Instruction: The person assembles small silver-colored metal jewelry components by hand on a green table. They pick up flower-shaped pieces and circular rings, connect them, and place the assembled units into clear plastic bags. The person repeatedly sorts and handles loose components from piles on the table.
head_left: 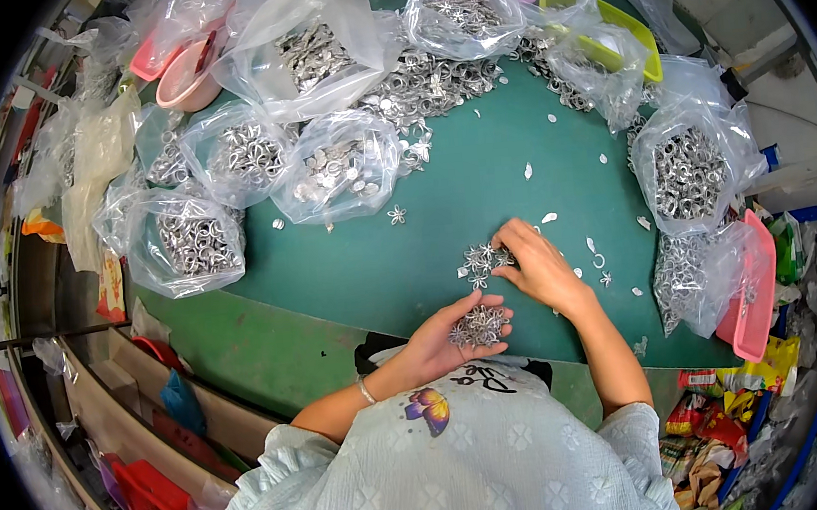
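My left hand [428, 345] is palm up at the table's near edge, its fingers curled around a heap of small silver flower-shaped metal pieces [479, 326]. Just beyond it, a small pile of similar flower pieces [479, 263] lies on the green tabletop [460, 173]. My right hand [544, 267] reaches in from the right, thumb and fingers closed together at that pile's right side. Whatever lies between those fingertips is too small to make out. One loose flower piece [396, 215] rests farther left.
Clear plastic bags of silver metal parts line the table's left, such as one bag [195, 240], and its right, such as another bag [688, 172]. A pink tray [750, 298] stands at the right edge; a yellow-green basket [637, 31] is at the back. Loose bits are scattered nearby.
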Tool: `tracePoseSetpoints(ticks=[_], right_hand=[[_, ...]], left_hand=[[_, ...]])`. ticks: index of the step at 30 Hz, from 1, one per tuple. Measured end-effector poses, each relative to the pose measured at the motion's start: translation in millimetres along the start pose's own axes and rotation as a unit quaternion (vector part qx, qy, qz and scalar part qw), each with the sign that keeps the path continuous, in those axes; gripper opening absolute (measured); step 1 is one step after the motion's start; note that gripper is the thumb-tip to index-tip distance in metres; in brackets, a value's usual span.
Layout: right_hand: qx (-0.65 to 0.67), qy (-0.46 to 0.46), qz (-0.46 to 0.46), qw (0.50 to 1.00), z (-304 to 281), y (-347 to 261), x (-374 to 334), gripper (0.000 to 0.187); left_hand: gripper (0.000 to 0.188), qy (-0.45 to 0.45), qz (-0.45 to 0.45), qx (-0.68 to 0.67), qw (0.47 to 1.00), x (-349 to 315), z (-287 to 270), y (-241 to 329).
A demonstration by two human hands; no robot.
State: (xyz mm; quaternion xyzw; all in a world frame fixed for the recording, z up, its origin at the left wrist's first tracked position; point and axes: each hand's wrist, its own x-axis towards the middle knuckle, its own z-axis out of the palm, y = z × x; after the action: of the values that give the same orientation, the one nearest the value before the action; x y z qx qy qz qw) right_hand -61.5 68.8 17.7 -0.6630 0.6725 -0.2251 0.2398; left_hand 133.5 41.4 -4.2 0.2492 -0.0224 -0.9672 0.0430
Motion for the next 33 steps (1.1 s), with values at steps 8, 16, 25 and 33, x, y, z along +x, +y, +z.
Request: tracePoseSetpoints(ticks=[8, 16, 25, 33], right_hand=[[0.127, 0.002, 0.062, 0.990, -2, 9, -5, 0.013], [0.224, -0.064, 0.008, 0.972, -22, -17, -5, 0.031], [0.018, 0.027, -0.046, 0.998, 12, -3, -6, 0.029], [0.352, -0.003, 0.095, 0.931, -6, 1, -10, 0.015]], left_hand=[[0.036, 0.011, 0.022, -0.013, 1.000, -3, -3, -3], [0.031, 0.030, 0.046, 0.000, 0.998, -6, 14, 2], [0.027, 0.027, 0.001, -0.008, 1.000, -8, -4, -1], [0.031, 0.008, 0.027, -0.040, 0.999, -7, -1, 1]])
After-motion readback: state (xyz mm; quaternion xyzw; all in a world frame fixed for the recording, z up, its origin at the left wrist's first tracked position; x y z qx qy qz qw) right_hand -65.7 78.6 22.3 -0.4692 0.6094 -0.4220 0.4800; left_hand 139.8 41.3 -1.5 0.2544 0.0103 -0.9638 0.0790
